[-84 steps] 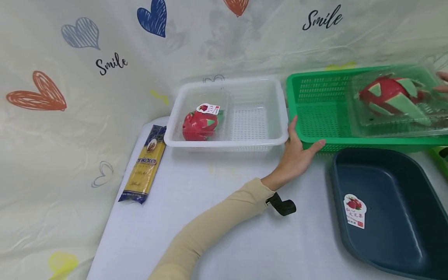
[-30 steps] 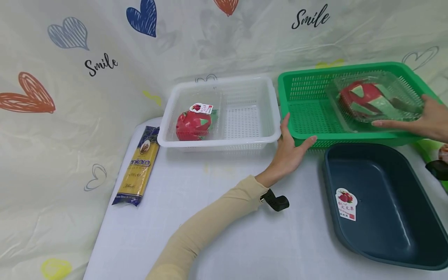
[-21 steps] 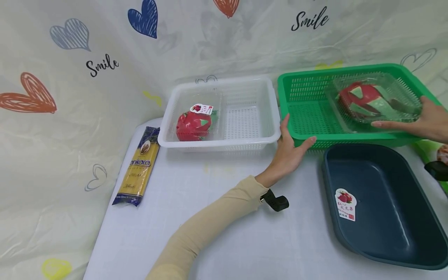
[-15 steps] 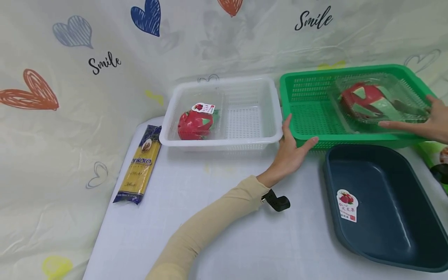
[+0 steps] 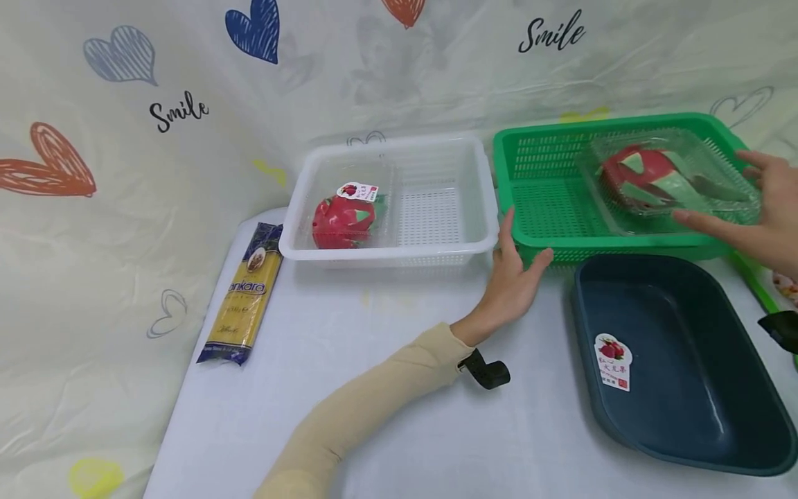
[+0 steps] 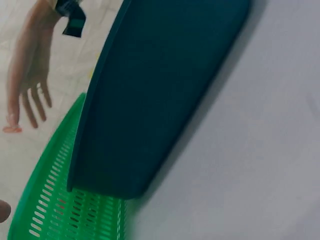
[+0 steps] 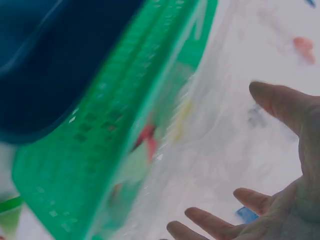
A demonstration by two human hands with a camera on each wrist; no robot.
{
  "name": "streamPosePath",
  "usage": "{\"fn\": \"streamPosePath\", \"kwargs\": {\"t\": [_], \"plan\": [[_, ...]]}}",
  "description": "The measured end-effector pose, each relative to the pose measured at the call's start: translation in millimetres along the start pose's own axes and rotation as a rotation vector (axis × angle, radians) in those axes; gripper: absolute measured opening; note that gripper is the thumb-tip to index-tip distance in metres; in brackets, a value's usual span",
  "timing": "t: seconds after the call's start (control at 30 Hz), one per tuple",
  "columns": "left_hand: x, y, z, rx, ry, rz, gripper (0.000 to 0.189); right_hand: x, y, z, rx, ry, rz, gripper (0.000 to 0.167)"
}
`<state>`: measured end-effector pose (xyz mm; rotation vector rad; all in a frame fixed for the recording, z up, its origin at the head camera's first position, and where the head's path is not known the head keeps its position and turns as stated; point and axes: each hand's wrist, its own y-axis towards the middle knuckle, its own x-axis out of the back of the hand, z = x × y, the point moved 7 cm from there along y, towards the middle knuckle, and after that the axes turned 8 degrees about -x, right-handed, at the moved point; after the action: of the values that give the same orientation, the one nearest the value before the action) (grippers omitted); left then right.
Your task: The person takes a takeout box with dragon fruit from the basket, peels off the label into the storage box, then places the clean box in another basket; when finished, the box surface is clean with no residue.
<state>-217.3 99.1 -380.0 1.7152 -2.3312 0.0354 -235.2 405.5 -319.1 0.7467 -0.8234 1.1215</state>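
Observation:
In the head view my left hand point(image 5: 508, 284) has its fingers spread at the near left corner of the green basket point(image 5: 548, 246), beside the white basket point(image 5: 399, 256); only a fingertip shows in its wrist view. My right hand point(image 5: 769, 215) hovers over the right end of the green basket, fingers apart and holding nothing. Under it a clear clamshell box point(image 5: 717, 166) with a red and green dragon fruit point(image 5: 642, 173) lies in that basket. The right wrist view shows the right hand point(image 7: 285, 185) with thumb and fingers stretched wide. A second boxed dragon fruit point(image 5: 343, 222) lies in the white basket.
A dark blue tub point(image 5: 667, 360) with a dragon fruit label sticker point(image 5: 614, 362) on its inner wall stands in front of the green basket. A yellow pasta packet point(image 5: 243, 298) lies at the table's left edge. A green package point(image 5: 757, 284) lies at the right.
My right hand brought the clamshell box down into the green basket, then let go of it and rose slightly. My left hand has stayed at the basket corner.

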Motion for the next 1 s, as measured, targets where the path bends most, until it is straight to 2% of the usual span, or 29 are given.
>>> {"fn": "streamPosePath", "kwargs": {"t": [0.07, 0.13, 0.27, 0.37, 0.43, 0.5, 0.57, 0.63, 0.7, 0.8, 0.83, 0.9, 0.93, 1.0], "plan": [[0.0, -7.9, -0.8, -0.003, -0.032, 0.031, 0.081, 10.9, -24.8, 43.2, 0.034, 0.023, 0.016, 0.094], [1.8, -17.8, -1.7, 0.005, -0.058, 0.064, 0.08, 15.9, -42.9, 75.7, 0.078, 0.045, 0.037, 0.088], [14.5, -46.4, -6.0, 0.045, -0.09, 0.16, 0.079, 12.6, -59.9, 108.4, 0.154, 0.078, 0.108, 0.084], [38.2, -70.9, -10.7, 0.02, -0.048, 0.233, 0.077, 6.0, -65.1, 120.8, 0.208, 0.096, 0.161, 0.084], [61.1, -84.0, -13.5, -0.042, 0.003, 0.257, 0.074, 1.7, -69.2, 129.7, 0.249, 0.121, 0.193, 0.082], [88.0, -93.5, -15.6, -0.122, 0.061, 0.244, 0.072, -2.2, -74.0, 139.8, 0.292, 0.159, 0.225, 0.079], [119.5, -99.5, -17.9, -0.205, 0.129, 0.191, 0.068, -6.8, -78.6, 152.4, 0.341, 0.197, 0.251, 0.078], [152.8, -102.5, -20.7, -0.287, 0.22, 0.107, 0.063, -12.9, -82.5, 166.0, 0.376, 0.24, 0.292, 0.078], [188.0, -103.7, -24.4, -0.366, 0.342, -0.012, 0.058, -20.5, -85.2, 179.8, 0.398, 0.28, 0.338, 0.078], [239.8, -104.0, -30.0, -0.454, 0.559, -0.23, 0.056, -34.5, -86.6, 202.6, 0.402, 0.337, 0.422, 0.076], [255.7, -104.0, -30.5, -0.46, 0.62, -0.302, 0.057, -39.8, -86.6, 210.2, 0.4, 0.357, 0.453, 0.075], [283.0, -103.7, -28.4, -0.432, 0.699, -0.414, 0.065, -51.0, -85.6, 224.7, 0.383, 0.389, 0.505, 0.072], [294.3, -103.0, -25.6, -0.404, 0.721, -0.451, 0.071, -56.9, -84.4, 232.1, 0.379, 0.408, 0.53, 0.07], [311.2, -100.4, -15.7, -0.322, 0.701, -0.48, 0.08, -68.4, -81.8, 245.0, 0.361, 0.441, 0.576, 0.068]]}}
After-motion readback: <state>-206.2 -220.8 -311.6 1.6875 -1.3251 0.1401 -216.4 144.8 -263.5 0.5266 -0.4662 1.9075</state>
